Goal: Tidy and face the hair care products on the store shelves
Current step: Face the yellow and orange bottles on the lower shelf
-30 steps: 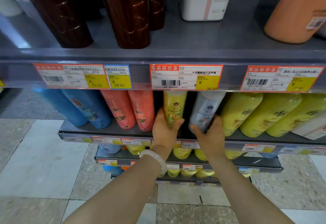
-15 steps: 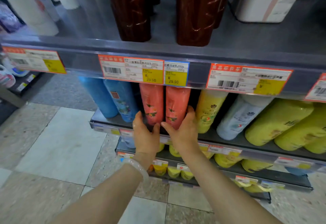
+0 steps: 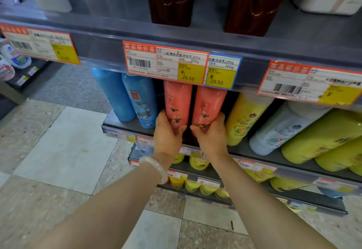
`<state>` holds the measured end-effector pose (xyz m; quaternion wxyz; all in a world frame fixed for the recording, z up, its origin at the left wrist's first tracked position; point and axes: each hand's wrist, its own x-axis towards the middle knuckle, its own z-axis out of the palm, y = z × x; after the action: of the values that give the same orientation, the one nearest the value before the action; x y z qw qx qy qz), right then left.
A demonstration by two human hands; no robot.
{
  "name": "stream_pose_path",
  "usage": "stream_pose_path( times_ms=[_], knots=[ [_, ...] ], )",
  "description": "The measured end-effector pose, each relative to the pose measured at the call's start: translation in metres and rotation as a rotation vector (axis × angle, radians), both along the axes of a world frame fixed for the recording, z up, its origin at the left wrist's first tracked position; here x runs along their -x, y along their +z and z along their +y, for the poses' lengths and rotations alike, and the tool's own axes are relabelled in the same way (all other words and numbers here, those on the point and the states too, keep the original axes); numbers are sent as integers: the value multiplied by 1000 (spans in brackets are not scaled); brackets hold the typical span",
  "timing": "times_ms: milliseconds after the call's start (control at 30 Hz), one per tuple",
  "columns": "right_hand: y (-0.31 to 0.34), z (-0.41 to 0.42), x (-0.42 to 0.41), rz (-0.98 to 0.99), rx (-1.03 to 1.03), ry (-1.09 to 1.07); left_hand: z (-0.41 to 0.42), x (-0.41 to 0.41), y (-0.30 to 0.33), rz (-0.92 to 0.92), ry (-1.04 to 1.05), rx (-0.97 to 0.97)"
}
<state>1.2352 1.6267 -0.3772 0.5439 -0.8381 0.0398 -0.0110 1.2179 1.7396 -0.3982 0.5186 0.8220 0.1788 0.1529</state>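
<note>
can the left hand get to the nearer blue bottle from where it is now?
Probably yes. The left hand is wrapped around a pink bottle, and the blue bottle stands right beside it at the shelf front with nothing between them. It would have to let go first.

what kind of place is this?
Almost certainly a retail store aisle: tiered shelves with price tags on their edges, and rows of matching bottles, such as the pink bottles that both hands hold.
</note>
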Motion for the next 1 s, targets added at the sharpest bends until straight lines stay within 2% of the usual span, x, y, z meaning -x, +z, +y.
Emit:
stream_pose_path(
  times_ms=[300, 400, 467, 533, 733, 1000],
  knots=[
    [0, 1, 8, 93, -44, -53, -1, 13, -4, 16, 18, 42],
    [-2, 6, 40, 136, -21, -112, 1, 32, 0, -14, 231, 53],
    [-2, 13, 61, 68, 21, -90, 9, 35, 10, -41, 374, 65],
    [-2, 23, 69, 6, 48, -5, 23, 28, 16, -51, 421, 73],
    [-1, 34, 70, -2, 70, 135, 49, 3, 14, 17, 333, 15],
    [-4, 12, 78, 93, 164, 163, 49, -3, 17, 42, 342, -9]
  ],
)
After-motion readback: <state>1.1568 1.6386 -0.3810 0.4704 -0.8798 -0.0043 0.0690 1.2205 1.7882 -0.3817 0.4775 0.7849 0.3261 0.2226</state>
